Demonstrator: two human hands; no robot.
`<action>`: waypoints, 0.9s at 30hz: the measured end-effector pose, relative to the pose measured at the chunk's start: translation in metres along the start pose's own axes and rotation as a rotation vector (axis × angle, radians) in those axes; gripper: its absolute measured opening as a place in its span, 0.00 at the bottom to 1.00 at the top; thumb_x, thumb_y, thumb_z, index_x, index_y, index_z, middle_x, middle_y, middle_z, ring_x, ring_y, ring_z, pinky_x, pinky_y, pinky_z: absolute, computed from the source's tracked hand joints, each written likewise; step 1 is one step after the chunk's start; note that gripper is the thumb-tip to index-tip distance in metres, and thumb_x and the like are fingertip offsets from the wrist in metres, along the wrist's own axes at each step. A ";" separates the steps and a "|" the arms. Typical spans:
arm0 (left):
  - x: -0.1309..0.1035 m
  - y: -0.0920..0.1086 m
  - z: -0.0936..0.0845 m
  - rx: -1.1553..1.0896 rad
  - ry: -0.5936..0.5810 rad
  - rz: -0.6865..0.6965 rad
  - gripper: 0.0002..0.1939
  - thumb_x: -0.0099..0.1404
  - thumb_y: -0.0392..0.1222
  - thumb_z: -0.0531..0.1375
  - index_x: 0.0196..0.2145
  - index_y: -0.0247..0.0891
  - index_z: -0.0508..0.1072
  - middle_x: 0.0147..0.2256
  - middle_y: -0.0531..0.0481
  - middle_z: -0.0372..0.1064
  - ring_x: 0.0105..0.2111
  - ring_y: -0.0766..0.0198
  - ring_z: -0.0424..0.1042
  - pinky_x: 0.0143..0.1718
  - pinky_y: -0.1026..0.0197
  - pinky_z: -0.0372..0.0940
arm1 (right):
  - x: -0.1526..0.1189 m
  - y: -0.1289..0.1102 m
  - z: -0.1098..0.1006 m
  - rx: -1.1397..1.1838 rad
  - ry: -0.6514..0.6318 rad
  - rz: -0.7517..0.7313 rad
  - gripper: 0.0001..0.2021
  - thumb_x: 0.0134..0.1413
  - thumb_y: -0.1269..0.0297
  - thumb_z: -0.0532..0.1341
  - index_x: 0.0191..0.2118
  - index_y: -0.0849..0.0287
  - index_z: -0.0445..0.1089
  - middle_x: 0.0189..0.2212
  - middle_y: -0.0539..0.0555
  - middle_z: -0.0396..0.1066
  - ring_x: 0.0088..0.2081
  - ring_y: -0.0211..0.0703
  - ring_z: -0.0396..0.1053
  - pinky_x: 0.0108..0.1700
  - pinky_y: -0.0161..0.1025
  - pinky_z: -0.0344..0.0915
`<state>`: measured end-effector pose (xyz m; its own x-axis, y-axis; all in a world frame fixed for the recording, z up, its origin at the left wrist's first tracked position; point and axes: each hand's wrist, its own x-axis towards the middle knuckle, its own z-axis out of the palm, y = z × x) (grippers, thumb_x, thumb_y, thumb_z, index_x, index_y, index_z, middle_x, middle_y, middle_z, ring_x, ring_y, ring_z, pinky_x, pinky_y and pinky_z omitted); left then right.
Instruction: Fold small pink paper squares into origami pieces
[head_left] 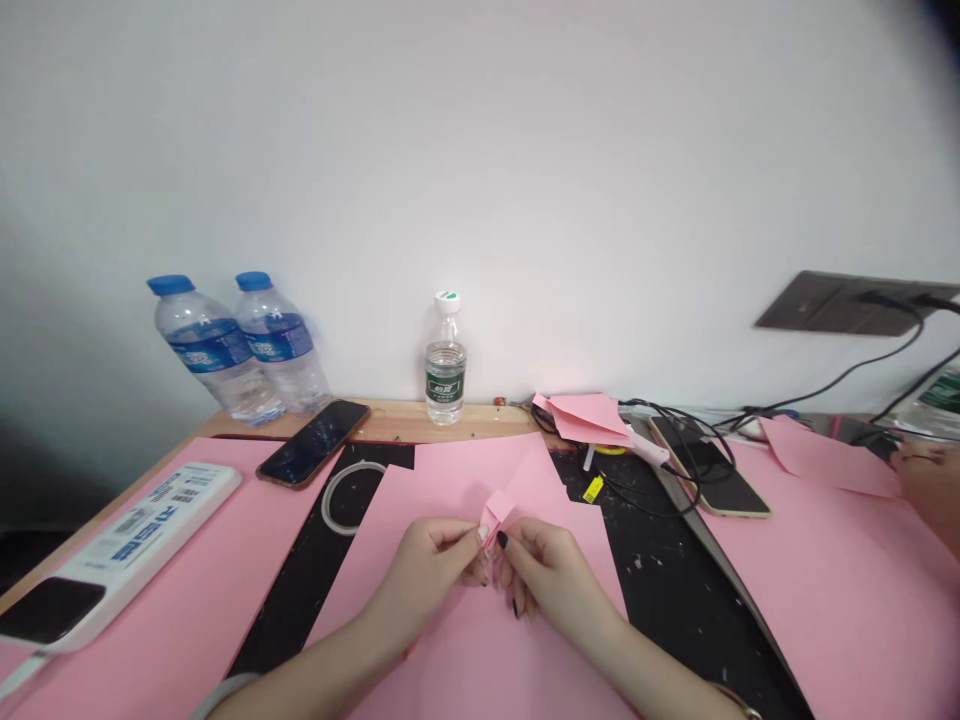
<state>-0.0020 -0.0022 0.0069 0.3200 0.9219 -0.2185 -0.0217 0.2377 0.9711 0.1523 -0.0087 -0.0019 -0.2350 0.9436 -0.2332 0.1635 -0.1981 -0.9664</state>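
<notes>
Now it's two hands at work: left hand and right hand, both pinched tight on one small folded pink paper above mid-worktop; behind stand two blue-capped bottles, one white-capped bottle, one phone before the pair.

white chinese characters, apparently 怡宝, stand on the green label of a small clear water bottle at centre. white lettering on two blue-labelled water bottles, large blue characters on a long white device and print on a yellow tag are too blurred to read.
</notes>
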 end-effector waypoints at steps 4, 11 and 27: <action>0.000 0.001 0.001 -0.057 0.027 -0.008 0.15 0.58 0.46 0.59 0.19 0.34 0.72 0.21 0.50 0.70 0.24 0.63 0.69 0.31 0.62 0.65 | 0.000 -0.001 0.000 0.019 -0.007 0.003 0.13 0.53 0.58 0.55 0.23 0.59 0.60 0.14 0.45 0.64 0.11 0.30 0.58 0.12 0.27 0.53; 0.000 0.001 0.001 -0.120 0.086 -0.047 0.15 0.56 0.48 0.61 0.18 0.35 0.70 0.20 0.52 0.70 0.27 0.60 0.73 0.36 0.57 0.69 | 0.002 0.006 0.000 0.018 0.021 0.029 0.10 0.49 0.58 0.60 0.29 0.59 0.62 0.16 0.44 0.66 0.12 0.31 0.59 0.11 0.27 0.57; 0.001 -0.002 0.000 -0.069 0.062 0.011 0.15 0.59 0.47 0.58 0.20 0.36 0.68 0.16 0.53 0.66 0.18 0.67 0.64 0.23 0.65 0.58 | 0.002 0.000 0.000 0.075 0.024 -0.009 0.13 0.47 0.55 0.62 0.26 0.59 0.60 0.15 0.43 0.64 0.11 0.30 0.57 0.12 0.29 0.53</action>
<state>-0.0020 -0.0013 0.0048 0.2602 0.9412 -0.2156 -0.0904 0.2460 0.9650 0.1519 -0.0065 -0.0021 -0.2134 0.9513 -0.2226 0.0890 -0.2080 -0.9741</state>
